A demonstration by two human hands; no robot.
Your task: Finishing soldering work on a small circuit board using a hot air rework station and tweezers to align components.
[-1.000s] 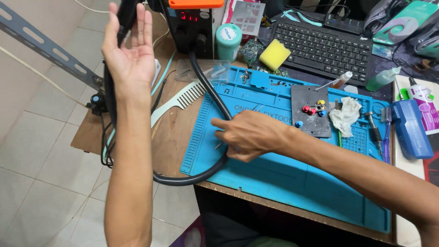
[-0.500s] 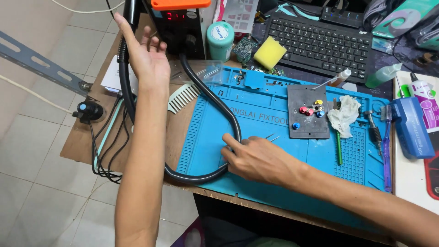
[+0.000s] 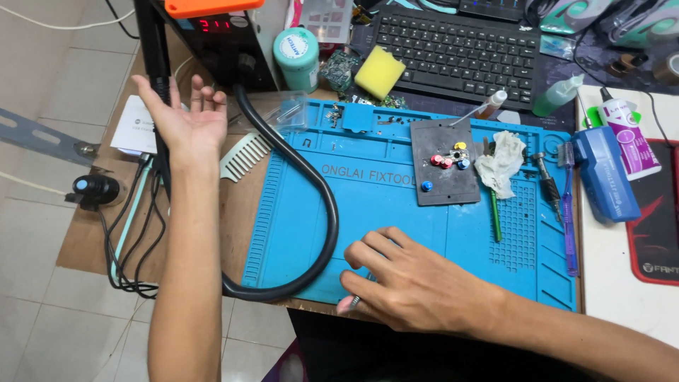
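Observation:
My left hand [image 3: 189, 120] is raised at the left of the bench, palm up and fingers spread, holding nothing. Its thumb lies against a black wand [image 3: 157, 64] that hangs upright beside the black station with a red display [image 3: 219, 35]. A thick black hose [image 3: 322, 205] loops from the station over the blue work mat [image 3: 396, 205]. My right hand [image 3: 414, 283] rests on the mat's front edge with its fingers curled. A thin metal tool tip [image 3: 352, 304] pokes out under the fingertips; the remainder of the tool is hidden.
A dark plate with small coloured knobs [image 3: 445, 163] and a crumpled white cloth [image 3: 501, 163] lie on the mat. Behind are a keyboard [image 3: 460, 49], yellow sponge [image 3: 380, 72] and teal jar [image 3: 296, 56]. A white comb [image 3: 244, 155] and cables [image 3: 134, 233] lie left; bottles and a blue box [image 3: 601, 177] right.
My right hand slid from the mat's middle toward its front edge. My left hand came down from beside the wand's top and stayed open.

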